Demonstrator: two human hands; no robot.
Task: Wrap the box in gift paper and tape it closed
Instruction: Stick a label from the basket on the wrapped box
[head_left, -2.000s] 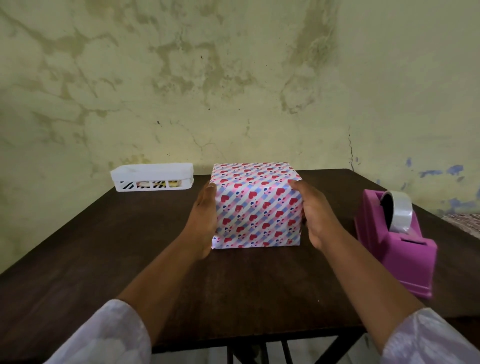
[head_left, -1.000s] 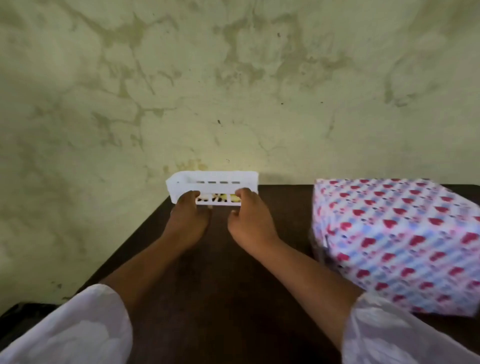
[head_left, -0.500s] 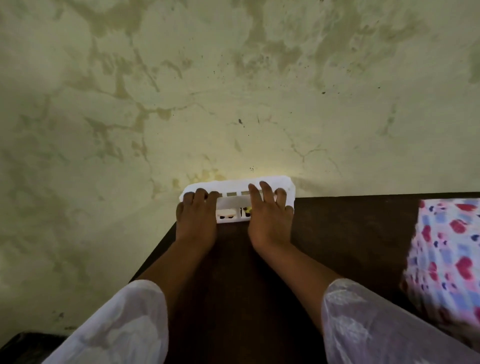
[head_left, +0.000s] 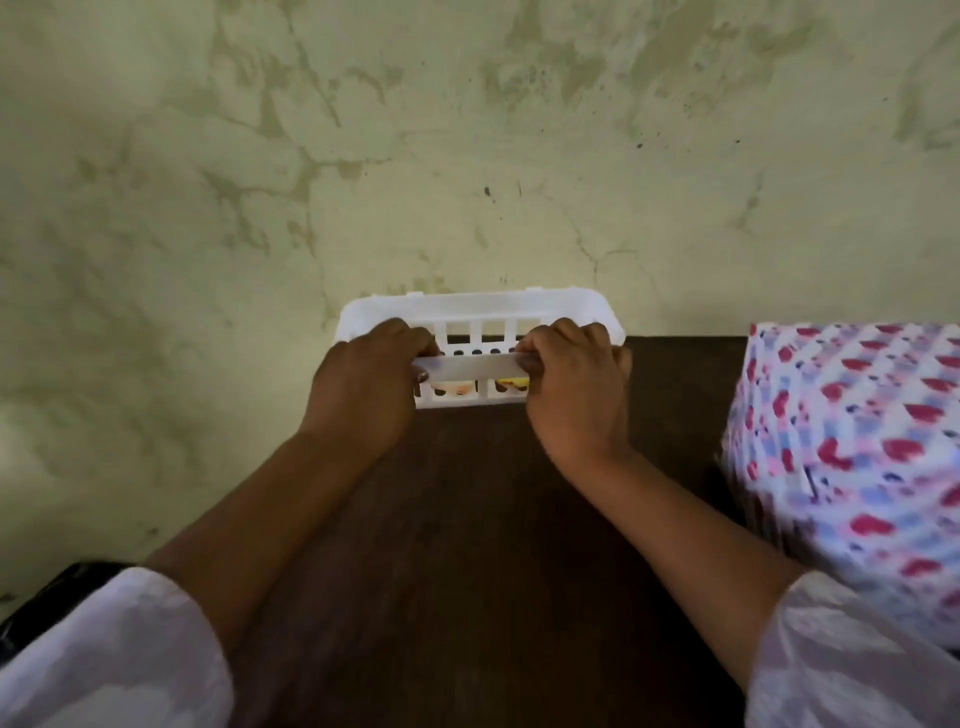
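1. White, slotted plastic formed a small basket (head_left: 480, 312) at the far edge of a dark wooden table (head_left: 467, 545), against a stained plaster wall (head_left: 467, 130).
2. Both hands were at the basket's near wall. The left hand (head_left: 363, 395) and the right hand (head_left: 571, 389) each pinched one end of a flat, pale strip (head_left: 467, 368), stretched taut between the fingertips.
3. Whether the strip was tape or a label could not be told.
4. The box (head_left: 852, 457), already covered in glossy paper printed with red hearts, stood on the table well to the right of the right hand's fingers, untouched.
5. The wrapping looked finished; this step seemed to be fetching a last piece.
6. Next, the strip would probably need carrying across to the box and pressing flat, kept taut so it did not fold on itself.
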